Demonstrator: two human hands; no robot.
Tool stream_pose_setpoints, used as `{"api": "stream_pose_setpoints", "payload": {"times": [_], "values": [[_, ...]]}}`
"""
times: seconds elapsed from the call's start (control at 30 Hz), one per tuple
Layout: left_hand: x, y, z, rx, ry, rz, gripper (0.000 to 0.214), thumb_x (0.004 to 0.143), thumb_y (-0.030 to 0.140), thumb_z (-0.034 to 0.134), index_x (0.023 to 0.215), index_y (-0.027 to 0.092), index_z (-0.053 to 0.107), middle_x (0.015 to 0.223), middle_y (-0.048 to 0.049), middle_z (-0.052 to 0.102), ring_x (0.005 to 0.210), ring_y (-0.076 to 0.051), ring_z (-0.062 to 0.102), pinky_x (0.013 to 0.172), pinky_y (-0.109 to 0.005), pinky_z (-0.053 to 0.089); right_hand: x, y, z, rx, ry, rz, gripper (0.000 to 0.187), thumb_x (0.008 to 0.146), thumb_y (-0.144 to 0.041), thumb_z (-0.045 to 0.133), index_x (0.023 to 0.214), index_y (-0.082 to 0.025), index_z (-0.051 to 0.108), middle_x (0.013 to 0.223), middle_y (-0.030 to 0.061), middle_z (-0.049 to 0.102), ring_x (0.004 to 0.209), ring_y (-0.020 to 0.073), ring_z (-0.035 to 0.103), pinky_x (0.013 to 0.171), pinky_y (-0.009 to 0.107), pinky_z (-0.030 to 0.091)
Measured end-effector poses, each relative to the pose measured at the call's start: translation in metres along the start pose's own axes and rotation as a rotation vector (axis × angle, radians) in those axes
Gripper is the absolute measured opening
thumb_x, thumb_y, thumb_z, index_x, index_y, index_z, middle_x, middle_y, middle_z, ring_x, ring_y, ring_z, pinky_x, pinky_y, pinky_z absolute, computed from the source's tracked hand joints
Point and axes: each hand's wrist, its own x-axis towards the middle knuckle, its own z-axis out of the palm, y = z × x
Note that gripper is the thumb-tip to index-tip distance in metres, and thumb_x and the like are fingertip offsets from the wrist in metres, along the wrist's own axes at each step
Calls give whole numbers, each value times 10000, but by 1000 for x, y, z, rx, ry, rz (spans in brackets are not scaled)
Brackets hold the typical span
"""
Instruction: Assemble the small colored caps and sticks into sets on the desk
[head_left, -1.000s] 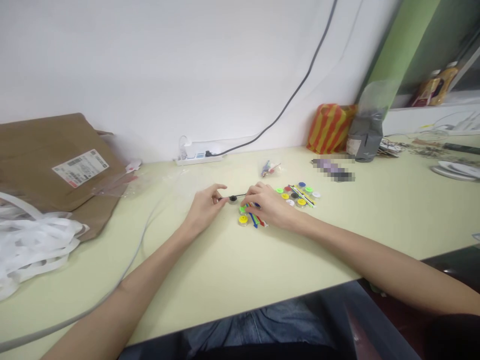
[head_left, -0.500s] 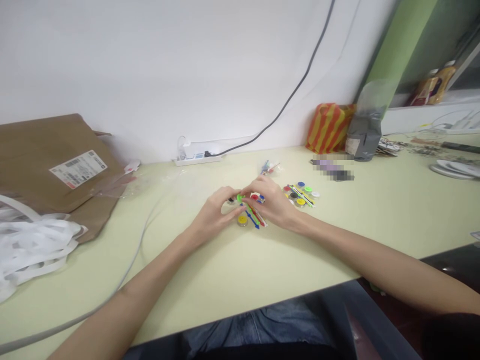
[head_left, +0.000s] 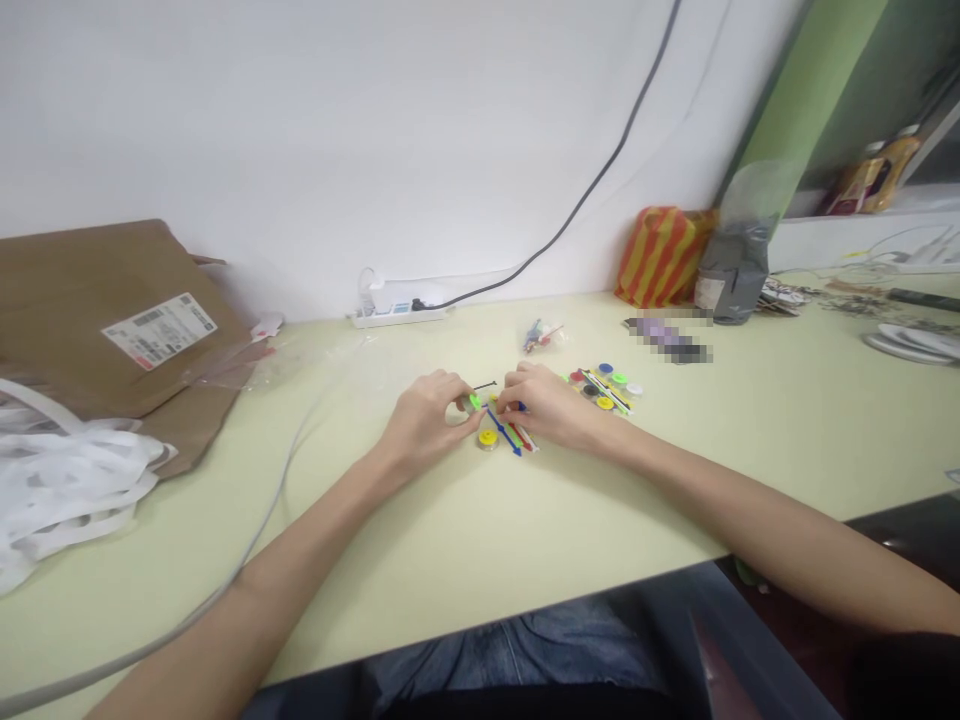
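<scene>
**Left hand [head_left: 422, 417] and right hand [head_left: 545, 407] pinch small parts over the desk [head_left: 375, 560]**

Just beyond the right grip lie more coloured discs [head_left: 604, 390], with a small bag [head_left: 541, 337] behind. Just below the grips sit a yellow disc [head_left: 488, 436] and a blue strip [head_left: 504, 435]. The left grip is narrow, pinching a green disc [head_left: 474, 402], with a thin black rod [head_left: 484, 385] just above it. The right grip is also narrow, beside a blue piece [head_left: 520, 406], and its fingers hide what they hold. Both forearms angle inward, wrists low.

A pale desk [head_left: 637, 500] carries what seem colourful bobbins [head_left: 600, 390].
</scene>
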Motion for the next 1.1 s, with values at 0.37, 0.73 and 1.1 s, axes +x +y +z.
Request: {"api": "stream_pose_setpoints", "payload": {"times": [0.37, 0.73, 1.1], "values": [[-2, -4, 2, 9, -25, -28, 162, 887, 361, 615, 869, 201, 638, 777, -16, 622, 736, -173, 564, 697, -307, 421, 0, -4, 11, -16, -3, 68, 129, 876, -118, 644, 775, -177, 697, 764, 70, 640, 810, 210, 497, 704, 324, 374], [-4, 2, 0, 34, 21, -187, 249, 893, 433, 589, 879, 194, 659, 585, 42, 538, 540, -117, 483, 571, -256, 341, 1, -12, 5, 142, 301, -73, 116, 929, -101, 531, 880, -175, 605, 1049, 102, 585, 988, 215, 531, 846, 347, 436], [-5, 7, 1, -9, -48, -156, 258, 909, 428, 573, 974, 203, 681, 637, 30, 602, 581, -121, 541, 584, -238, 347, 0, -15, 1, 530, 369, 100, 91, 953, -177, 467, 866, -200, 483, 774, 6, 535, 716, 154, 500, 668, 291, 390]]}}
